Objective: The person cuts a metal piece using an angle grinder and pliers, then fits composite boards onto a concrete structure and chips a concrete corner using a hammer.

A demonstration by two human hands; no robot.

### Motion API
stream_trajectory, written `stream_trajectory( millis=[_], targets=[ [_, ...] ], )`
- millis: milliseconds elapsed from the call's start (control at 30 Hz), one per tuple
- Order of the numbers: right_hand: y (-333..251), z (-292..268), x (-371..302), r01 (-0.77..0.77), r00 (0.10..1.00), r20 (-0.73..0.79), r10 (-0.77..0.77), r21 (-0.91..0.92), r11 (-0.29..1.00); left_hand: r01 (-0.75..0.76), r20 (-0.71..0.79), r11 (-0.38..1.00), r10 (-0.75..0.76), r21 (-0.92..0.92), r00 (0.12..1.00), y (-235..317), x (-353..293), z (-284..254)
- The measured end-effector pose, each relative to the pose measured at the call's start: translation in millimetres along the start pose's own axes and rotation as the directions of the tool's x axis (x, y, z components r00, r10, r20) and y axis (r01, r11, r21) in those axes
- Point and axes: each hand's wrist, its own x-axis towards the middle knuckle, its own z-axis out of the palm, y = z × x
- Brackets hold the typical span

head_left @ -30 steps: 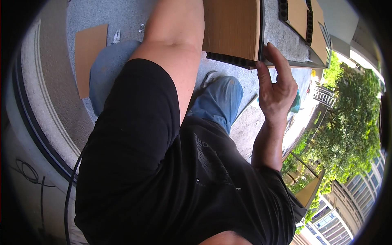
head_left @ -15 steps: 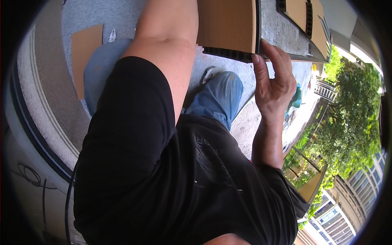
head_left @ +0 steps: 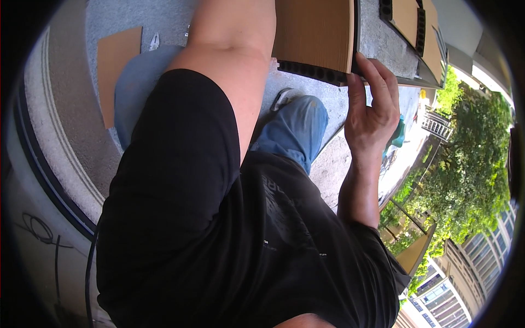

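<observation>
Closest, a black T-shirt (head_left: 262, 229) fills the lower middle, and the bare left arm reaches up past the top edge, so the left hand is out of view and I cannot tell what its grip is doing. Blue jeans (head_left: 295, 134) cover bent knees on either side of that arm, with part of a shoe (head_left: 283, 99) just beyond the right knee.

Ahead on the right, the right hand (head_left: 373, 115) has its thumb and fingers closed on the near corner of a brown panel (head_left: 314, 35), the thumb at the end and the fingers along the dark side edge. The panel lies at the upper middle, running out of the top; a row of dark hollows lines its near end.

On the grey floor (head_left: 117, 16) to the left are a flat brown sheet (head_left: 118, 74) and a pale-handled tool (head_left: 155, 41). Farther right come more brown panels (head_left: 402, 17) with hollow dark ends, a teal object (head_left: 397, 134), then green trees (head_left: 465, 142) and a building (head_left: 451, 290).
</observation>
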Motion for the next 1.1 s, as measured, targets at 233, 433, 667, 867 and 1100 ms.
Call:
stream_trajectory(
  millis=[233, 433, 667, 867, 1100],
  targets=[
    [-1.9, -3.7, -1.7, -0.043, 0.997, 0.058, 0.044, -0.017, 0.999, 0.000, 0.015, 1.000, 0.001, -0.009, 1.000, -2.9, -6.4, 0.7],
    [1.4, -2.6, 0.1, -0.030, 0.997, 0.077, 0.029, 0.015, 0.999, -0.012, 0.059, 0.999, 0.015, -0.037, 0.998, -2.4, -6.5, -2.5],
    [3.0, -5.6, 2.8, -0.035, 0.997, 0.063, 0.034, 0.005, 0.999, 0.023, 0.032, 0.999, -0.022, -0.031, 0.999, 6.0, -15.4, 5.2],
    [6.7, -6.5, 38.4, 0.033, 0.997, 0.074, -0.027, -0.085, 0.996, -0.256, 0.013, 0.965, 0.256, 0.065, 0.967, -1.6, -15.3, 16.3],
    [7.7, 27.0, 89.5, 0.025, 0.989, 0.148, 0.020, -0.297, 0.955, -0.209, -0.041, 0.975, 0.213, 0.081, 0.976, -8.0, -0.6, 11.8]
  ],
)
